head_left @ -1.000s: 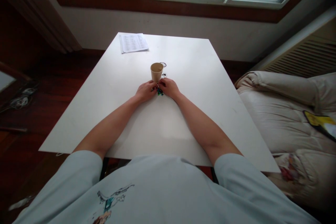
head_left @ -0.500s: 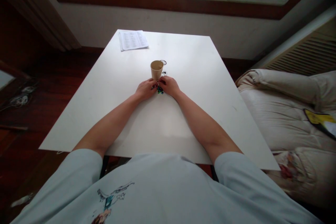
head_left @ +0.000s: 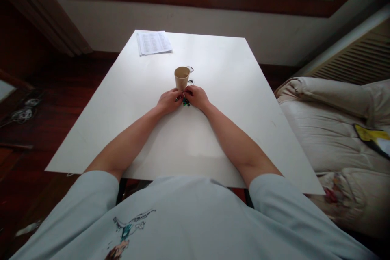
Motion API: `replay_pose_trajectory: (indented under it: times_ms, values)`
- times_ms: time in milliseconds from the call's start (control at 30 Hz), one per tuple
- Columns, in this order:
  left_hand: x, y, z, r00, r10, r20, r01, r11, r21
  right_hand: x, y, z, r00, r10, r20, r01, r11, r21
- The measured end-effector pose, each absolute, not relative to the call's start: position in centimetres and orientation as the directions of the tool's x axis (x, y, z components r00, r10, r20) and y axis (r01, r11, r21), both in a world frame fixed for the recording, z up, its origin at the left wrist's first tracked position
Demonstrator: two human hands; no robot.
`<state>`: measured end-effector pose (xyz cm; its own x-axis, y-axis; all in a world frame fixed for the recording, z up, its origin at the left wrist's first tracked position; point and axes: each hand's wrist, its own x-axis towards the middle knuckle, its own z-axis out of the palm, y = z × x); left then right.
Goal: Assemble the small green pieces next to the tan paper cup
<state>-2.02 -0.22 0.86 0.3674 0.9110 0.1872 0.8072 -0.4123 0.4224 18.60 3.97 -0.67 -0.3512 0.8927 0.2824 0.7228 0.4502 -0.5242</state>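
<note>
My left hand (head_left: 170,100) and my right hand (head_left: 196,96) rest close together on the table, fingertips nearly meeting just in front of a brown paper cup (head_left: 182,78). The fingers of each are pinched together around something too small to make out. Small shiny green and dark pieces (head_left: 186,102) lie between the hands, partly hidden by the fingers. Behind the cup, to its right, shows part of a thin dark ring (head_left: 190,68). A small round item (head_left: 190,82) sits between the cup and my right hand; its kind is unclear.
The white table (head_left: 228,138) spreads out under both forearms. Printed sheets (head_left: 154,43) lie at its far left corner. To the right is a cream padded seat (head_left: 317,126) with a yellow and black item (head_left: 372,138) on it. Cables (head_left: 22,113) lie on the floor at left.
The whole view has tilted very slightly, so the table sits a little higher in the picture. Both hands stay at the same place by the cup, with barely any finger movement visible.
</note>
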Motion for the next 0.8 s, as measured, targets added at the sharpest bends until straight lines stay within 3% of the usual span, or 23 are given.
replay_pose_trajectory:
  times_ms: [800]
  values:
    - [-1.98, -0.24, 0.87, 0.361, 0.914, 0.185, 0.811, -0.406, 0.421, 18.40, 3.77, -0.32, -0.344, 0.897, 0.277, 0.723, 0.441, -0.531]
